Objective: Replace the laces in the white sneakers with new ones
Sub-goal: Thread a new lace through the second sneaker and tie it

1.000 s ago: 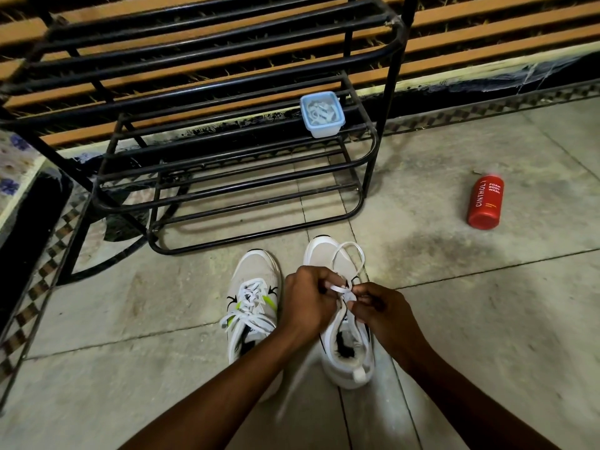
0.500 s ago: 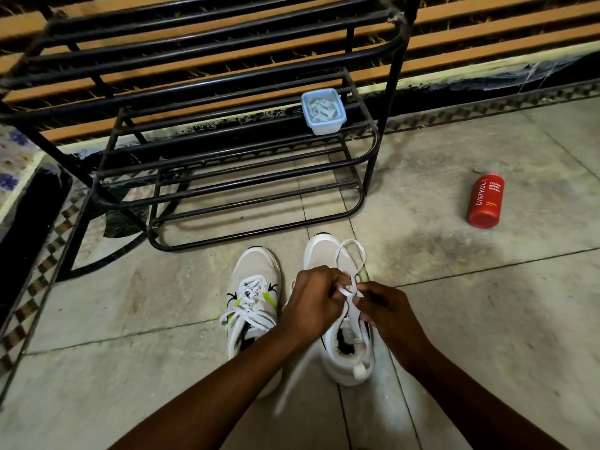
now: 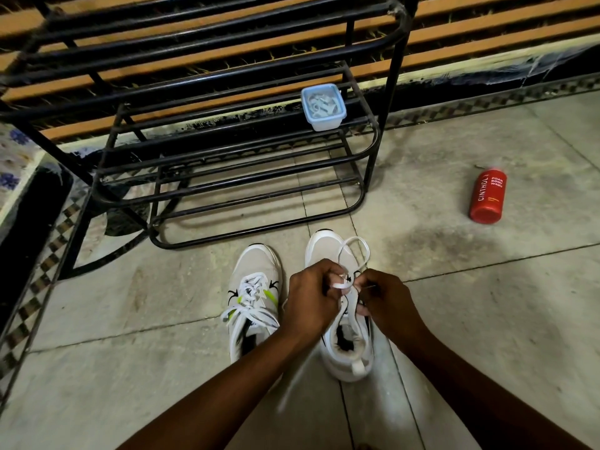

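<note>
Two white sneakers stand side by side on the floor (image 3: 454,319), toes toward the far side, just near of the black metal rack (image 3: 227,177). The left sneaker (image 3: 256,287) carries a full lace, loosely tied. The right sneaker (image 3: 347,332) is the one in work.

Both hands meet over the upper eyelets of the right sneaker. The left hand (image 3: 313,298) is curled, pinching a flat white lace (image 3: 354,254) at its fingertips. The right hand (image 3: 388,303) is also curled, gripping the same lace close beside the left. A loop of lace stands up beyond the hands, over the toe.

Step in hand: probably working the lace at an eyelet; whether it is going in or coming out cannot be told, as the hands cover the eyelets.

Next move: hold the tip steady, keep the loop untwisted, and draw it evenly through.

A lidded blue container (image 3: 323,107) sits on the rack; its white contents may be laces. A red bottle (image 3: 487,196) lies far right.
</note>
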Available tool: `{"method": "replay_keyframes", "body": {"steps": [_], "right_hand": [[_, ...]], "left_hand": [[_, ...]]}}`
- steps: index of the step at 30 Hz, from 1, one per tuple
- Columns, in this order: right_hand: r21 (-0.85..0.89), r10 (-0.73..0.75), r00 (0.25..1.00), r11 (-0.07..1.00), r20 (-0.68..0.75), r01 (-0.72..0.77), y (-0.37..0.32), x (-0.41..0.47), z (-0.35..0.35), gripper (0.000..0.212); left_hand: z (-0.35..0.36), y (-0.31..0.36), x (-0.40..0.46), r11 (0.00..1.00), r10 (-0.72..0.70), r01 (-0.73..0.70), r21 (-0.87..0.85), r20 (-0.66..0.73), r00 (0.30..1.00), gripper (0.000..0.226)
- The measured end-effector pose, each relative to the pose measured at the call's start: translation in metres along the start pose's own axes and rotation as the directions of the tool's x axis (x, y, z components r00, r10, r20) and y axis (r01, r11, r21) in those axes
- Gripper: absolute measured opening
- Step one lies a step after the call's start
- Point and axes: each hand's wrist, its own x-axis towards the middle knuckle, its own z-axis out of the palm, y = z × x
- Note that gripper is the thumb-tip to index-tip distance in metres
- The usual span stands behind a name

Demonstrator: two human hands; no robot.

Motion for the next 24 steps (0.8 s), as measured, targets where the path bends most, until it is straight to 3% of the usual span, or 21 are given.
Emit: {"method": "replay_keyframes", "body": {"steps": [4,8,14,16,17,18,19,20,21,22,23,24], "right_hand": [[-0.084,-0.033,0.997,0.996,-0.063,0.028,0.000,0.000,0.004,0.036],[-0.095,-0.091,0.989,0.992,-0.118,0.080,0.007,-0.001,0.006,0.030],[0.101,-0.117,0.952,0.983,-0.284,0.151,0.004,-0.004,-0.001,0.016],[0.247,-0.017,0.933,0.963,-0.358,0.113,-0.001,0.004,-0.011,0.018],[0.485,0.127,0.936,0.873,-0.329,0.052,-0.005,0.009,-0.015,0.020],[0.726,0.257,0.940,0.688,-0.224,-0.015,-0.011,0.012,-0.018,0.024],[0.862,0.318,0.941,0.504,-0.117,-0.063,-0.016,0.015,-0.022,0.027],[0.886,0.304,0.951,0.455,-0.062,-0.088,-0.017,0.018,-0.026,0.029],[0.826,0.224,0.973,0.558,-0.050,-0.086,-0.018,0.019,-0.030,0.029],[0.661,0.079,0.994,0.750,-0.070,-0.013,-0.017,0.020,-0.037,0.027],[0.342,-0.139,0.989,0.928,-0.055,0.150,-0.015,0.020,-0.044,0.025],[-0.064,-0.339,0.940,0.938,0.051,0.342,-0.014,0.020,-0.051,0.020]], "left_hand": [[0.000,-0.007,-0.004,0.990,0.028,-0.026,0.136,-0.015,0.999,0.056],[-0.004,-0.012,0.002,0.953,0.021,-0.058,0.299,0.126,0.992,0.048],[-0.007,-0.016,0.002,0.935,0.020,-0.093,0.343,0.210,0.977,0.051],[-0.007,-0.018,0.001,0.933,0.021,-0.100,0.345,0.225,0.974,0.050],[-0.007,-0.018,0.000,0.932,0.021,-0.103,0.349,0.230,0.973,0.050],[-0.007,-0.018,0.000,0.931,0.020,-0.103,0.351,0.230,0.973,0.051],[-0.006,-0.018,0.000,0.931,0.019,-0.100,0.351,0.227,0.974,0.052],[-0.006,-0.017,0.000,0.932,0.017,-0.096,0.350,0.224,0.974,0.052],[-0.006,-0.017,-0.001,0.933,0.013,-0.093,0.349,0.223,0.975,0.052],[-0.006,-0.017,-0.001,0.932,0.011,-0.091,0.350,0.226,0.974,0.051],[-0.006,-0.017,-0.001,0.931,0.011,-0.093,0.353,0.229,0.973,0.050],[-0.006,-0.017,-0.001,0.929,0.012,-0.096,0.357,0.231,0.973,0.050]]}}
